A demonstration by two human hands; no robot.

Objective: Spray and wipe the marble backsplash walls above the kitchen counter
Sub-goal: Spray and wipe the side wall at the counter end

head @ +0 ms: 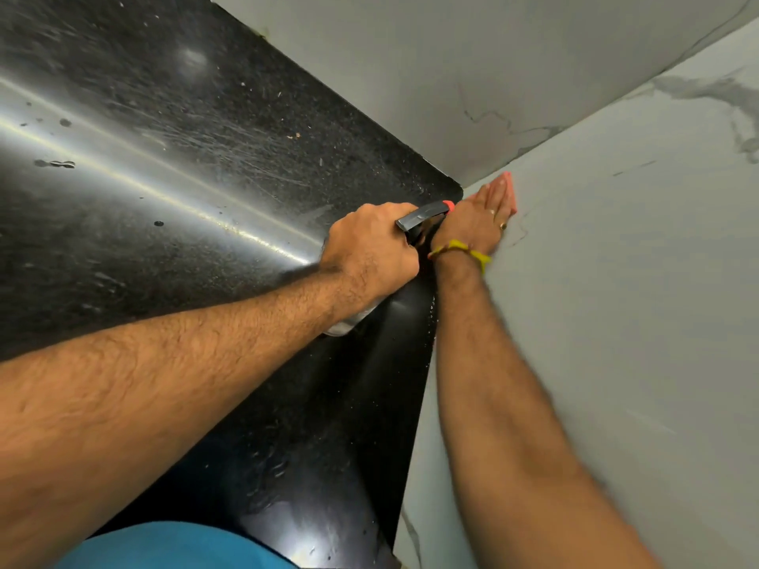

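My left hand [371, 250] grips a spray bottle [423, 218] with a black trigger head and an orange nozzle tip; its pale body shows below my wrist. It hangs over the black counter near the corner. My right hand [482, 213] presses flat with straight fingers on a pink cloth [510, 190] against the right marble backsplash wall [616, 281], just beside the corner. Most of the cloth is hidden under my palm. A second marble wall [472, 76] runs along the back.
The black speckled counter [185, 178] fills the left and middle, streaked and dotted with crumbs and drops. The two white, grey-veined walls meet at the corner [464, 186]. A yellow band sits on my right wrist. A blue garment shows at the bottom edge.
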